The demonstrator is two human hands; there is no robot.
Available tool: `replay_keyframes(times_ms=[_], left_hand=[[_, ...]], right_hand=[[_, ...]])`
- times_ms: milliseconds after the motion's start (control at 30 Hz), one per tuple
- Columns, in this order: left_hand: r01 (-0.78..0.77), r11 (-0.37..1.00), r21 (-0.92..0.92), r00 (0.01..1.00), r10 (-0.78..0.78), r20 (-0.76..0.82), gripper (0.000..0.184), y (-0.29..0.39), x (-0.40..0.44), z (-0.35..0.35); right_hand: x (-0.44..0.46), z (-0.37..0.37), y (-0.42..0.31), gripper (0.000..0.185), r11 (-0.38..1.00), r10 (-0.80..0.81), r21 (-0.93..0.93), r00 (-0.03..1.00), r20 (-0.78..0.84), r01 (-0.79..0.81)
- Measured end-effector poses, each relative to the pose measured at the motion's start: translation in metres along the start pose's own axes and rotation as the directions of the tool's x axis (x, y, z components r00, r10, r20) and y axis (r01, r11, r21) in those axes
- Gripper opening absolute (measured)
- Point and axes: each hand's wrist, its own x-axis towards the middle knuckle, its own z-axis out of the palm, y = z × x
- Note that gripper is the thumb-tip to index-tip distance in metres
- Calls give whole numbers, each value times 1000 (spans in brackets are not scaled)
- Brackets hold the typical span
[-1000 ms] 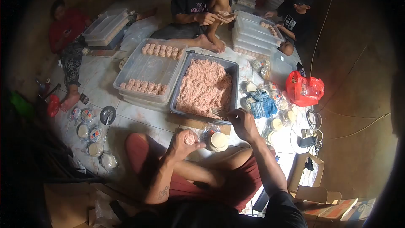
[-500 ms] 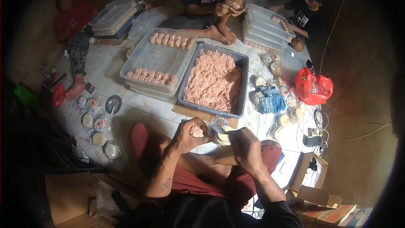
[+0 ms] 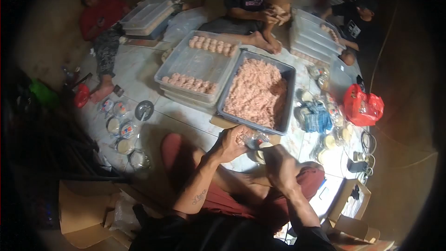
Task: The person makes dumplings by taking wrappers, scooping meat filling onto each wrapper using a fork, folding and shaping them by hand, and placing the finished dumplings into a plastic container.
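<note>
My left hand [image 3: 228,145] is curled around a small lump of pink minced filling [image 3: 241,138], most of it hidden by the fingers. My right hand [image 3: 282,167] is closed, its fingers in shadow and smeared by motion. It grips a flat, blade-like tool [image 3: 254,142] that reaches toward my left hand. Round pale wrappers [image 3: 260,157] lie just below the tool, between my hands. Ahead stands a grey tub [image 3: 291,97] heaped with pink minced filling [image 3: 255,93]. Left of it, a clear plastic box [image 3: 197,65] carries rows of filled dumplings [image 3: 212,45] at two ends.
Packs of round wrappers [image 3: 124,146] lie on the tiles at left, near a small dark dish [image 3: 144,110]. On the right are more wrapper packs, a blue checked cloth [image 3: 318,117], a red bag [image 3: 363,107] and cables [image 3: 369,144]. Co-workers sit around; one person's hands [image 3: 277,15] hold something.
The view has shifted, so the scene sits farther right. My left hand has turned, covering more of the filling, and the tool in my right hand stays close to it.
</note>
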Motion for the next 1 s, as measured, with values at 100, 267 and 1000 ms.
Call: replay_keyframes(times_ms=[100, 267, 1000], left_hand=[[7, 1000, 24, 1000, -7, 10, 39, 9, 6, -46], [29, 930, 367, 986, 33, -162, 40, -14, 65, -178], [107, 251, 962, 869, -494, 32, 64, -112, 183, -311]], right_hand=[[-3, -22, 17, 13, 954, 214, 227, 975, -60, -196], [-23, -39, 78, 10, 948, 304, 127, 949, -77, -294], [-26, -20, 120, 10, 910, 414, 53, 909, -40, -412]])
